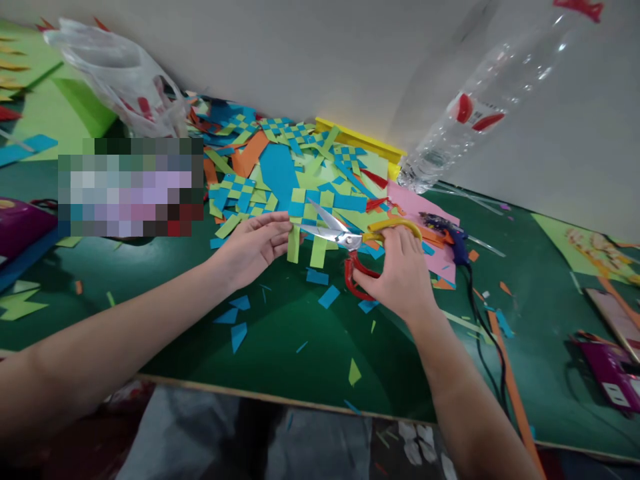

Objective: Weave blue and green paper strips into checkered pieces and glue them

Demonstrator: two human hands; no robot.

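A: Blue & lt-green checked paper weave, where's it at?
B: In front of the person, held just above the dk-green tabletop, its lt-green strip ends hanging off the near edge.

A: Left hand?
B: At the weave's left edge, thumb & fingers pinched tight on it.

A: & right hand?
B: Just right of the weave, curled round the handles (1 red, 1 yellow) of the steel-bladed scissors. Blades spread wide, pointing left across the weave; can't tell if they're biting paper.

A: What's round it?
B: Behind the weave & to its left, heap of blue/green woven paper scraps. Nearer the person than the weave, small blue paper offcuts. Right of it, flat pink paper sheet w/ a blue plastic glue gun by its edge.

A: Further out?
B: Back right of the weave, clear plastic bottle w/ red cap. Back left, crumpled white plastic bag; nearer than that, a blurred-out patch, can't tell what. Far right, purple box w/ white squares.
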